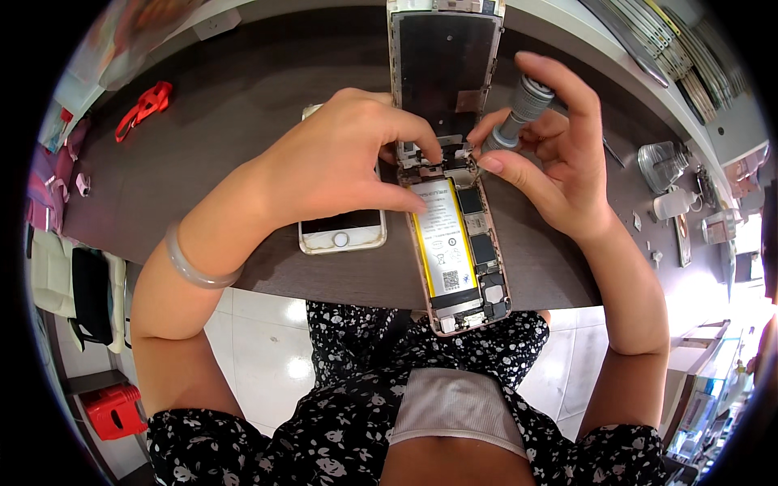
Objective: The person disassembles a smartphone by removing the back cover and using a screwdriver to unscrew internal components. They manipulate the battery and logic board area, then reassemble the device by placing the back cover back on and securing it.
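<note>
An opened smartphone (488, 279) lies over the desk's near edge, its yellow-edged silver battery (442, 231) and black chips exposed. Its detached-looking screen panel (446, 69) stands up beyond it, joined near the top end of the body. My left hand (356, 154) rests over that joint, thumb on the battery and index finger at the small parts there. My right hand (559, 138) grips a grey screwdriver (519, 109), index finger on its cap; its tip is hidden near the joint. Under my left hand lies a second, white phone (342, 240), partly covered.
A red strap-like item (146, 108) lies at the far left of the dark desk (243, 89). To the right are a glass jar (660, 164), a clear bottle (675, 204) and small loose parts. A red plastic item (115, 411) sits on a shelf at lower left.
</note>
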### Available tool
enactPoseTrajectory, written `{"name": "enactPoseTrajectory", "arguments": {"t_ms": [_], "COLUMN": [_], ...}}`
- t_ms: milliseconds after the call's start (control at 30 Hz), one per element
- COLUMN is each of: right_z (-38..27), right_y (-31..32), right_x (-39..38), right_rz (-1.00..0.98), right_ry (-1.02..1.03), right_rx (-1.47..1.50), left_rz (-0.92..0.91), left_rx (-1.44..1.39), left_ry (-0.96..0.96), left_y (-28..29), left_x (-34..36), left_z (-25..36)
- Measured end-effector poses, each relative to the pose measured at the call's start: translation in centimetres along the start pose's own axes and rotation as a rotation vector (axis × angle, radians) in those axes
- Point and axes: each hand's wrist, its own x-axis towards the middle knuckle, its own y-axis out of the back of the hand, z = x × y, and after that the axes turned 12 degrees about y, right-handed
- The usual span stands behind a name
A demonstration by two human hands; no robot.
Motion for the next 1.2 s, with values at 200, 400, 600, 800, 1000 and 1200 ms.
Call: {"name": "enactPoseTrajectory", "arguments": {"t_ms": [200, 400, 600, 800, 1000, 1200], "right_z": [1.4, 1.3, 0.8, 1.2, 1.0, 1.3], "right_y": [-0.3, -0.2, 0.1, -0.1, -0.4, 0.0], "right_x": [-0.3, -0.3, -0.3, -0.4, -0.3, -0.4], "right_rz": [0.097, 0.081, 0.018, 0.076, 0.09, 0.164], "right_ry": [0.14, 0.1, 0.047, 0.084, 0.11, 0.057], "right_rx": [-0.048, -0.092, -0.04, -0.046, -0.081, -0.144], "left_rz": [-0.002, -0.002, 0.002, 0.006, 0.014, 0.016], "left_rx": [0.006, -0.004, -0.005, 0.011, 0.009, 0.034], "left_ry": [0.003, -0.002, -0.003, -0.023, -0.039, -0.054], "left_y": [0.1, 0.0, -0.1, -0.1, 0.0, 0.0], "left_x": [0.0, 0.0, 0.0, 0.1, 0.0, 0.0], "left_z": [0.3, 0.0, 0.0, 0.0, 0.0, -0.3]}}
